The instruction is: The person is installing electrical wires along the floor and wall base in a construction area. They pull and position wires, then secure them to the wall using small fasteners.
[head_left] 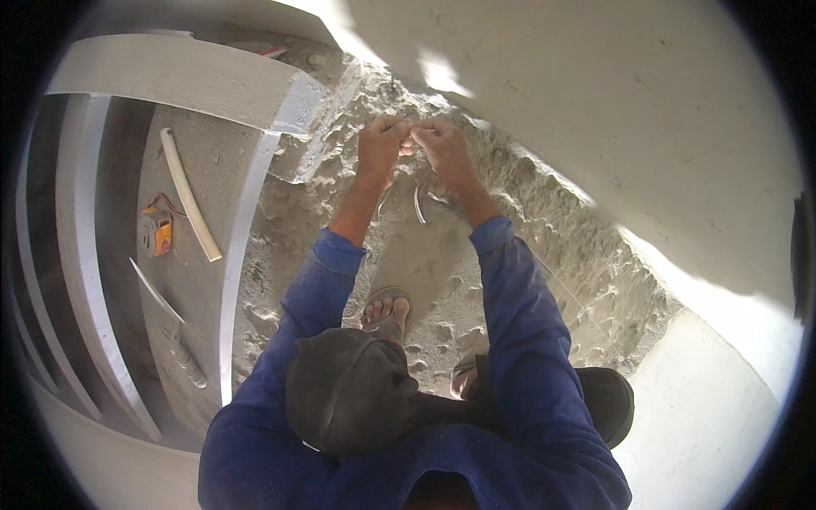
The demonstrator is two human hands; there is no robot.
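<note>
Both hands are stretched out ahead of me over the dusty ground, and their fingertips meet. My left hand [382, 151] is closed, thumb and fingers pinched together. My right hand [442, 150] pinches right against it. Whatever is between the fingers is too small or hidden to name. Just below the hands a short, curved white strip [419, 206] shows against the sandy ground [425, 263]. Blue sleeves cover both forearms down to near the wrists.
On a ridged board at left lie an orange and grey tape measure [156, 231], a cream tube [189, 197], a white strip [156, 290] and a dusty rod [187, 364]. White bars [85, 246] stand further left. A pale wall [629, 102] slants along the right. My sandalled feet [387, 308] are below.
</note>
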